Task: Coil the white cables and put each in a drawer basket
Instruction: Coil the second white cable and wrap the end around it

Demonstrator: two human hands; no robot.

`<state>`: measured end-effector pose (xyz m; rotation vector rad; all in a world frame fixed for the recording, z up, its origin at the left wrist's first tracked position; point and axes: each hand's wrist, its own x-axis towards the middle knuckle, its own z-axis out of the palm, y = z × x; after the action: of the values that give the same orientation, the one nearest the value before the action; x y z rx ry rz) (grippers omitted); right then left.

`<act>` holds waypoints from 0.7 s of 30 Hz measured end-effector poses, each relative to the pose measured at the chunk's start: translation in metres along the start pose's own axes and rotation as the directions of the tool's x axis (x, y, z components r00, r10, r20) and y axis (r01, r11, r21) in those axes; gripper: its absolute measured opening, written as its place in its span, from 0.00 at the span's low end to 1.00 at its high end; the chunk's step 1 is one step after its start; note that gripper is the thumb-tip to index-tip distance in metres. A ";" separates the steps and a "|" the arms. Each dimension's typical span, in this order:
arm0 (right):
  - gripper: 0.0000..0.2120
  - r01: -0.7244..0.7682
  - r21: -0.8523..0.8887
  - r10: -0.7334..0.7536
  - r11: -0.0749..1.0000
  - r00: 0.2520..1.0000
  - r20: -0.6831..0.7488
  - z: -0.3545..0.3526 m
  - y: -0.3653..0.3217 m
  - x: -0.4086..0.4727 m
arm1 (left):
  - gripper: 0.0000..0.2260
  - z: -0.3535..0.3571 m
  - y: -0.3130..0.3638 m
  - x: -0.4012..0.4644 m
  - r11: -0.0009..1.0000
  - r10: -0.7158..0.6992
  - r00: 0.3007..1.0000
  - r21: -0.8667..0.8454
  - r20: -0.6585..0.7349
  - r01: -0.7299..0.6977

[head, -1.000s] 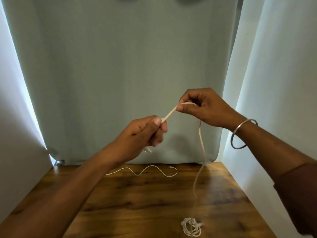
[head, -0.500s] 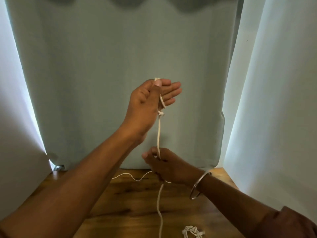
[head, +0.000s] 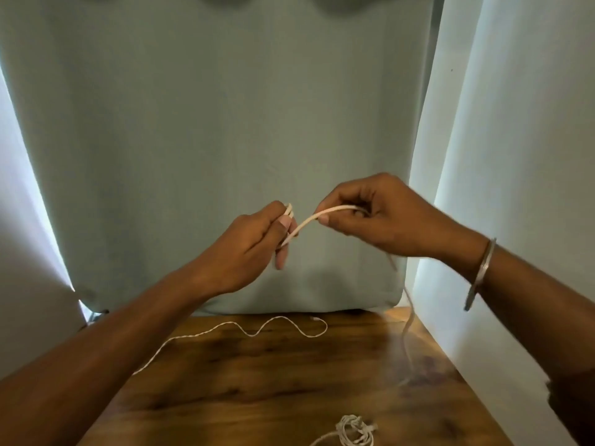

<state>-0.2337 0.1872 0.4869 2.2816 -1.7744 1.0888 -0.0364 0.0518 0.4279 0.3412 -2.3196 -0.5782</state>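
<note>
Both hands held above the wooden counter (head: 257, 381). Left hand (head: 248, 249) pinches folded loops of a white cable (head: 309, 220); right hand (head: 380, 220), at its 3 o'clock, pinches the same cable, whose blurred tail hangs down to the counter. A second cable (head: 257, 331) lies slack at 12 o'clock on the counter; a coiled bundle (head: 354, 429) at 5 o'clock.

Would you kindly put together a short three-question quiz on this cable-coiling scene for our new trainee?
1. True or false: both hands hold the same white cable.
2. Which lies nearest the camera on the wooden table? A) a wavy loose cable B) a small bundled cable C) a drawer basket
3. What is worn on the right wrist?

Key
1. True: the left hand pinches gathered loops and the right hand grips the strand running between them.
2. B: the bundled cable is at the near edge; the wavy cable lies farther back.
3. A metal bangle.
</note>
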 end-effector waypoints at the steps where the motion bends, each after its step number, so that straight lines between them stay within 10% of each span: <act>1: 0.06 0.026 0.029 -0.026 0.999 1.000 -0.004 -0.008 0.004 0.003 | 0.14 0.001 0.004 -0.003 0.999 -0.015 1.000 -0.046 0.018 0.015; 11: 0.22 0.042 0.120 0.007 0.992 0.924 -0.381 0.049 0.065 -0.002 | 0.16 0.017 0.072 -0.011 0.697 0.038 0.997 -0.714 -0.063 -0.072; 14: 0.11 -0.014 0.365 0.129 0.931 0.947 -0.293 0.101 0.061 -0.015 | 0.15 0.025 0.082 -0.005 0.628 -0.023 0.993 -0.774 -0.113 -0.074; 18: 0.20 -0.342 0.690 0.420 0.638 0.905 0.060 0.152 0.033 -0.027 | 0.12 0.031 0.083 0.009 0.512 -0.083 0.981 -0.852 -0.178 -0.111; 21: 0.19 -0.482 0.592 0.399 0.645 0.874 0.277 0.168 0.033 -0.038 | 0.11 0.025 0.072 0.021 0.644 -0.081 0.944 -0.740 -0.321 -0.197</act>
<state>-0.1838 0.1331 0.3278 2.3017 -2.3892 1.9682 -0.0746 0.1135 0.4594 -0.0577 -1.5580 -1.3000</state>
